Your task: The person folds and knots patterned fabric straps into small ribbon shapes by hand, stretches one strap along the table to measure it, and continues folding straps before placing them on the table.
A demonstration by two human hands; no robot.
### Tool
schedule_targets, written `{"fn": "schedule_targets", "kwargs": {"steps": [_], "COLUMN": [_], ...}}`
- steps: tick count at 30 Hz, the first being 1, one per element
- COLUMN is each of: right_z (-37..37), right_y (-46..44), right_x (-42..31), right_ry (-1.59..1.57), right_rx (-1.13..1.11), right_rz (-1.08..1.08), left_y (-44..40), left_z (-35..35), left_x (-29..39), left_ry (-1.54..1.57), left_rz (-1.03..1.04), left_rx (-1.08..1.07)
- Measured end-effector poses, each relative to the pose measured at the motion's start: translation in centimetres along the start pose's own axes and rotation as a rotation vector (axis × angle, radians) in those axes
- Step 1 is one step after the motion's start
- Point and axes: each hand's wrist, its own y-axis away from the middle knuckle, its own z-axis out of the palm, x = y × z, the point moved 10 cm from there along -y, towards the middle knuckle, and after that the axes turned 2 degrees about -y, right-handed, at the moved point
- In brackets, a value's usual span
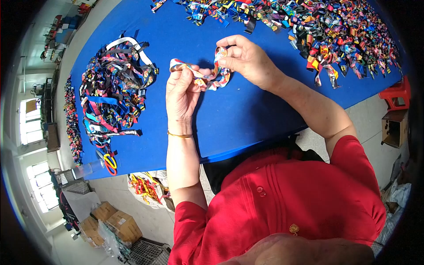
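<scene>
A light-coloured printed ribbon strap is looped between my two hands above the blue table. My left hand pinches one part of it between thumb and fingers, with a loop standing up over the fingertips. Higher and to the right, my right hand grips another part between thumb and forefinger. The strap curves down between the hands. To the left of my left hand lies a heap of dark, multicoloured straps.
Many short folded straps cover the table's back right. Scissors with yellow and red handles lie at the left front edge, beside a clear cylinder. A bag of red and yellow strips, cardboard boxes and a red stool stand around the table.
</scene>
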Motion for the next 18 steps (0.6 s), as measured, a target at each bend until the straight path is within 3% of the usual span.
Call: {"fn": "schedule_targets", "kwargs": {"steps": [4, 9, 18], "right_z": [1.1, 1.5, 1.8], "right_y": [0.3, 0.3, 0.7], "right_x": [0.3, 0.6, 0.6], "right_ry": [-0.106, -0.061, 0.132], "right_rx": [-0.114, -0.172, -0.190], "right_rz": [0.022, 0.053, 0.023], "left_y": [-0.1, -0.4, 0.2], "left_z": [0.0, 1.0, 1.3], "left_x": [-0.4, -0.8, -1.3], "left_ry": [-0.109, -0.192, -0.320], "left_rz": [-0.037, -0.043, -0.078], "left_rx": [-0.012, -0.112, -0.058]}}
